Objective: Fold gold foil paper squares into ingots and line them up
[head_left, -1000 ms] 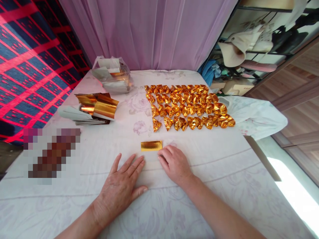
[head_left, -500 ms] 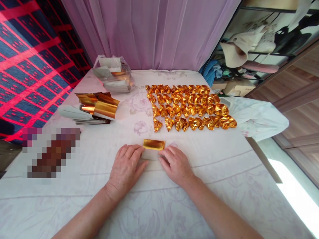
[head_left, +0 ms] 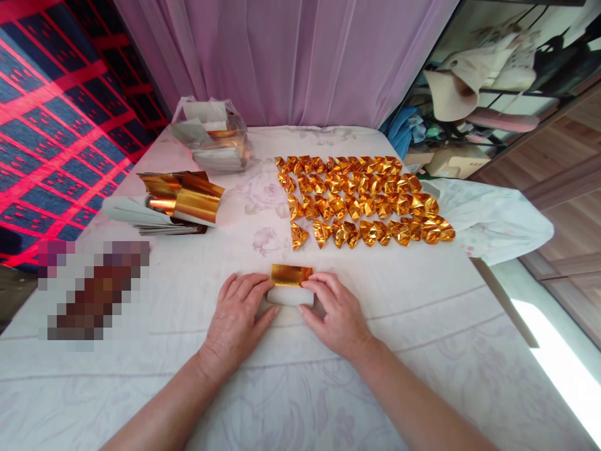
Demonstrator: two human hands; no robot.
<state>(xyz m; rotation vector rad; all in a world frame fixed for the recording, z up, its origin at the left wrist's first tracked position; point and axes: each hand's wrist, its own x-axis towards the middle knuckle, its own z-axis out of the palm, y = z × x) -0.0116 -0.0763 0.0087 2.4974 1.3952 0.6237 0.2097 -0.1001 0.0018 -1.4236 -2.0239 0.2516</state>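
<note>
A small sheet of gold foil paper (head_left: 287, 275) lies on the cloth in front of me, partly folded. Its far part shows shiny gold, while the near part is white and curls up. My left hand (head_left: 240, 311) grips the left end, fingers above and thumb at the near edge. At the right end, my right hand (head_left: 337, 313) holds the paper likewise, fingertips on the gold part and thumb by the white part. Beyond my hands stand several rows of folded gold foil pieces (head_left: 345, 233).
Loose gold foil sheets (head_left: 200, 199) with white backs lie at the left. Behind them sits a clear plastic bag (head_left: 220, 141) of more sheets. A pale plastic bag (head_left: 498, 216) hangs over the table's right edge. A purple curtain (head_left: 291, 62) closes off the back.
The white near part of the paper, flat before, now curls upward between my hands. My right fingers have shifted slightly, and the whole view has tilted a little.
</note>
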